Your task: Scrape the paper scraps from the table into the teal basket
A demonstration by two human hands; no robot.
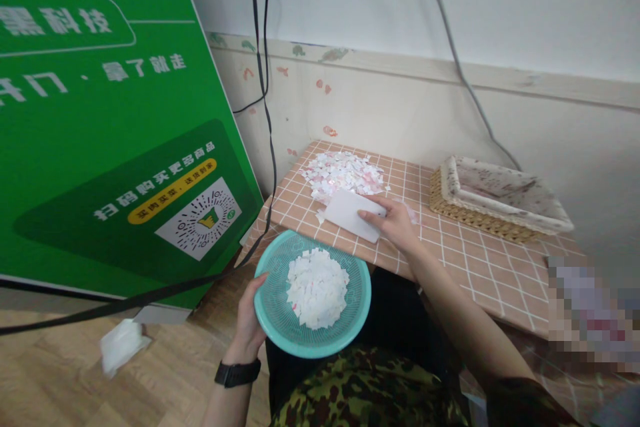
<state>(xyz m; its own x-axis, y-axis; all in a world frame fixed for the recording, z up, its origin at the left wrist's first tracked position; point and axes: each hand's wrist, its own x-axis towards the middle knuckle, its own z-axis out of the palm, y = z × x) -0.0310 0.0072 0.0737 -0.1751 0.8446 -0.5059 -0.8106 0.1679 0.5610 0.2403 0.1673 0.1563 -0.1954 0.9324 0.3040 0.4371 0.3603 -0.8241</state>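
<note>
My left hand (251,312) grips the rim of a round teal plastic colander (270,307), held just below the table's front edge. A mound of small white paper pieces (318,288), a few with pink marks, lies in the colander. My right hand (395,220) is closed on a flat white card (350,215), thumb on top and the fingers partly hidden. The card is tilted over the table near its front edge. Right behind it is a pile of white and pinkish paper scraps (343,172) on the checked tablecloth.
A wicker basket (480,220) with a printed cloth lining stands at the table's right. On the left rises a green panel (125,100). Black cables (273,147) hang between panel and table. A white plastic bag (123,345) lies on the wooden floor.
</note>
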